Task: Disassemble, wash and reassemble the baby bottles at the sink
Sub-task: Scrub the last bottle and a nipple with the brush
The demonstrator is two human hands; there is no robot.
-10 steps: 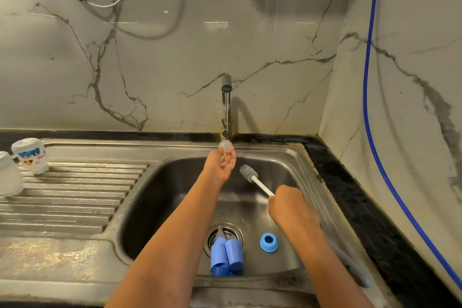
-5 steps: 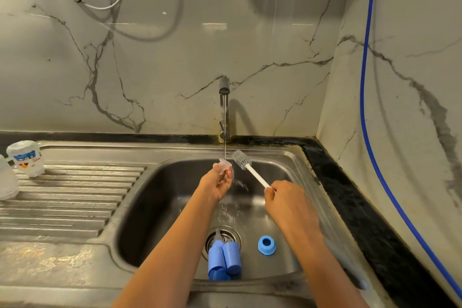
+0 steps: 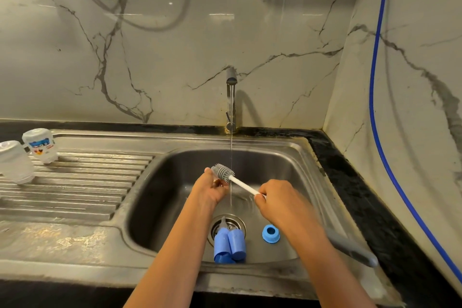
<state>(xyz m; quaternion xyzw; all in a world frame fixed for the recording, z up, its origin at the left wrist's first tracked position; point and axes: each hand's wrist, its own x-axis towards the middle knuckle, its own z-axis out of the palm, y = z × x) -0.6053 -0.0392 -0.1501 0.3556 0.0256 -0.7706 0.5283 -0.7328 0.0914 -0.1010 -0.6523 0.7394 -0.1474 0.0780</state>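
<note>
Since a second ago the left hand (image 3: 211,191) has dropped from the spout and the brush (image 3: 223,172) has come across to it. Its bristle head now touches the left fingertips, just left of the water stream (image 3: 231,152).

Nearest me in the sink (image 3: 287,155), two blue caps (image 3: 228,242) lie side by side over the drain. A blue ring (image 3: 270,233) sits just right of them.

Above these, the left fingers curl round a small clear part (image 3: 219,183). It is mostly hidden, so I cannot identify it. The right hand (image 3: 277,201) has its fingers clenched on the brush's white handle.

At the back the tap (image 3: 231,97) is running. Two clear bottles (image 3: 41,145) stand on the drainboard (image 3: 87,182), far left.
</note>
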